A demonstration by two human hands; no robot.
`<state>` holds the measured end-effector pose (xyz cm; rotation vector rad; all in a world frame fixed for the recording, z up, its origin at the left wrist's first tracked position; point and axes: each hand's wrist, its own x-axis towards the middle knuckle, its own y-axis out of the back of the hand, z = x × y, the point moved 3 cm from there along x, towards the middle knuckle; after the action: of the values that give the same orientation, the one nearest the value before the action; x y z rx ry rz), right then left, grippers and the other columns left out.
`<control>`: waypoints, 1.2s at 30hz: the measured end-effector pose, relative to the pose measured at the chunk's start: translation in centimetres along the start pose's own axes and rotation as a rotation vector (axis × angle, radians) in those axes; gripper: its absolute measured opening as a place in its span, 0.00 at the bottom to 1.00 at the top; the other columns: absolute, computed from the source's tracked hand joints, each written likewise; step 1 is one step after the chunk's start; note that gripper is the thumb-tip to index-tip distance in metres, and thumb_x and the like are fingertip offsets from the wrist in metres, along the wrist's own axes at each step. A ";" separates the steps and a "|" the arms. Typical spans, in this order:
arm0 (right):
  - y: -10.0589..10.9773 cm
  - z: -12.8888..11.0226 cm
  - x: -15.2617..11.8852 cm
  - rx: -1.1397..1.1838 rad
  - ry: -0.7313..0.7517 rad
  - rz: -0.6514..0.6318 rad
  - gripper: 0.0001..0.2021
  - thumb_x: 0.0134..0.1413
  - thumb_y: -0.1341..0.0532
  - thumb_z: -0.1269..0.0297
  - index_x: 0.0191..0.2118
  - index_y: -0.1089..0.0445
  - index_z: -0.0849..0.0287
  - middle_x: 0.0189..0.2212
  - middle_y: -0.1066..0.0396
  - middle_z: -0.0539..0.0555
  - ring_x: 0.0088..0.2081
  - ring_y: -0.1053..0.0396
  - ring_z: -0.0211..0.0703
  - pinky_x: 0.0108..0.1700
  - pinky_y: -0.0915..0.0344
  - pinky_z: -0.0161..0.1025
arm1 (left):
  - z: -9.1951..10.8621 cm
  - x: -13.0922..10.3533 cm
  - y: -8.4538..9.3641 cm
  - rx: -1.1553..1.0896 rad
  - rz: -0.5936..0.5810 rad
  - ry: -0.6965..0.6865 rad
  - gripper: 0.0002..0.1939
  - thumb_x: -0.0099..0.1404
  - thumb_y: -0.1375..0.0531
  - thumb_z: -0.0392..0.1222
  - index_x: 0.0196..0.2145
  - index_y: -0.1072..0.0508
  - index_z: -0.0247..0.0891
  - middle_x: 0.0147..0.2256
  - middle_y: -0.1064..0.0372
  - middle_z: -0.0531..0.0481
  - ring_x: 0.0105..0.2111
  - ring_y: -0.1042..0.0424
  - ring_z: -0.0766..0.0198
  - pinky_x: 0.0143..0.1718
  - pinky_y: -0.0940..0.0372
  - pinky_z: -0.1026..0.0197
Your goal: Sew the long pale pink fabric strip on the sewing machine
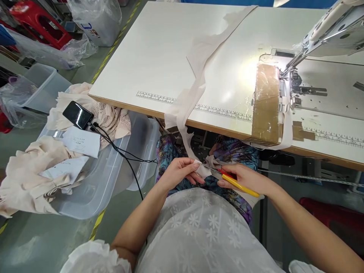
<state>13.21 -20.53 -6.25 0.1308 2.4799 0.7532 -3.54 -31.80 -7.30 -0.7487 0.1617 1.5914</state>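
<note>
Over my lap, my left hand (183, 172) pinches the end of a long pale fabric strip (193, 94). The strip runs up over the table edge and across the white tabletop. My right hand (241, 179) is closed on scissors (240, 185) with yellow and red handles. Their blades point left and meet the fabric beside my left fingertips; whether they are open or closed is too small to tell. More pale fabric lies behind the blades, partly hidden by my right hand.
A sewing machine (301, 76) stands at the right of the white table (159, 45), a taped cardboard block (265, 102) beside its needle area. At left, a clear bin (105, 189) holds pale garments (36, 170), papers and a black phone (77, 115) with cables reaching toward my lap.
</note>
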 end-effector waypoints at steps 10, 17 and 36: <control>-0.4 0.1 0.0 -0.133 -0.020 0.102 0.24 0.54 0.48 0.38 0.22 0.49 0.54 0.18 0.46 0.46 0.22 0.49 0.36 0.26 0.53 0.37 | -0.2 0.2 0.4 0.003 -0.004 -0.008 0.25 0.53 0.34 0.62 0.28 0.28 0.34 0.22 0.24 0.47 0.24 0.23 0.61 0.24 0.34 0.67; -0.1 0.7 -0.2 0.073 0.010 -0.061 0.22 0.54 0.47 0.41 0.23 0.49 0.54 0.19 0.51 0.44 0.22 0.51 0.35 0.23 0.54 0.34 | 0.1 0.3 0.1 0.040 -0.013 -0.017 0.25 0.55 0.35 0.63 0.28 0.28 0.34 0.21 0.25 0.47 0.23 0.23 0.61 0.23 0.34 0.67; -0.5 0.2 -0.5 -0.327 -0.043 0.189 0.21 0.56 0.47 0.42 0.23 0.44 0.54 0.19 0.34 0.51 0.21 0.38 0.41 0.24 0.54 0.36 | -0.5 0.6 -0.4 -0.010 -0.023 -0.012 0.25 0.52 0.33 0.61 0.28 0.29 0.34 0.21 0.26 0.48 0.22 0.24 0.62 0.23 0.35 0.67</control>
<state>13.73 -21.00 -6.43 0.2601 2.2890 1.2104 -2.96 -31.48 -7.85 -0.7463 0.1357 1.5756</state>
